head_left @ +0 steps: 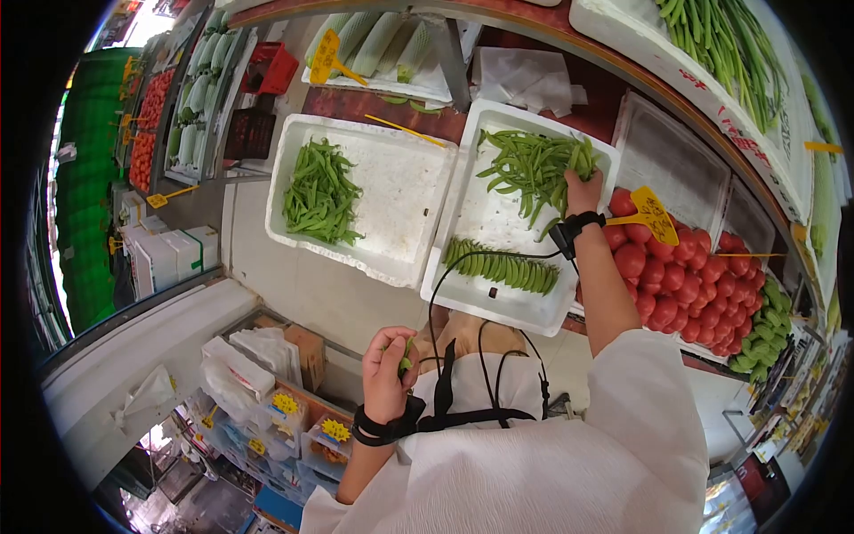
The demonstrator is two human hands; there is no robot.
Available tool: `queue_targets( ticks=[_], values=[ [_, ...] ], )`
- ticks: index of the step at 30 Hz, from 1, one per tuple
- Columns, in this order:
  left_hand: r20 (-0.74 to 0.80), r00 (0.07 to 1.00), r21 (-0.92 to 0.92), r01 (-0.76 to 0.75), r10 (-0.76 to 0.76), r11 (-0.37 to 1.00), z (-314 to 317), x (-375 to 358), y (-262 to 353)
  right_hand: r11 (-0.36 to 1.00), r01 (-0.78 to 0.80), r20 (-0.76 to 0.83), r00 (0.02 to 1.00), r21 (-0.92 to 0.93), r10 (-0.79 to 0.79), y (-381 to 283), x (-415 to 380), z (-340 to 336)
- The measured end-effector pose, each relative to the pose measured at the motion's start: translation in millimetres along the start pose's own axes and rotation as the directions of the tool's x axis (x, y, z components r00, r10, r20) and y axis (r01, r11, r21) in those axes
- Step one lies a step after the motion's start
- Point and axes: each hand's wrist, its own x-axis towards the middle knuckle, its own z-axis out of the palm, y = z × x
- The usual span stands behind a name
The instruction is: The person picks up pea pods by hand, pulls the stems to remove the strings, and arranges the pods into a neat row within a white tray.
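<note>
Our right hand [583, 189], upper right of centre, has its fingers bent in against the right end of the heap of pods [527, 167]; we can't make out how tightly they close. Our left hand [385, 378], below centre, is curled into a loose fist around green pod [406, 354], of which only a little shows. Largest first, the white foam box [482, 214] sits just above the middle of the frame, with the heap in its upper part and a smaller, neat row of pods [505, 269] across its lower part. We'd expect each pod to be light, smooth and springy, easily creased or snapped, so we'd pinch gently around the middle. To our eye they're flat, slender and bright green, those in the row lying side by side.
</note>
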Motion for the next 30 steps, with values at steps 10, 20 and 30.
queue_targets(
  ticks=[10, 20, 30],
  values=[
    [-0.018, 1.0, 0.003, 0.008, -0.008, 1.0, -0.4, -5.5, -4.2, 0.613, 0.484, 0.512, 0.846, -0.625, -0.146, -6.0, -6.9, 32.8],
    [-0.026, 0.999, -0.001, 0.024, -0.024, 1.0, 1.1, -2.1, -4.8, 0.356, 0.541, 0.407, 0.828, -0.762, -0.385, -43.3, -20.5, 33.3],
    [-0.082, 0.994, 0.042, 0.083, -0.079, 0.996, 8.3, 3.5, -9.7, 0.396, 0.211, 0.32, 0.918, -0.894, 0.233, -102.7, 115.7, 104.2]
  ],
)
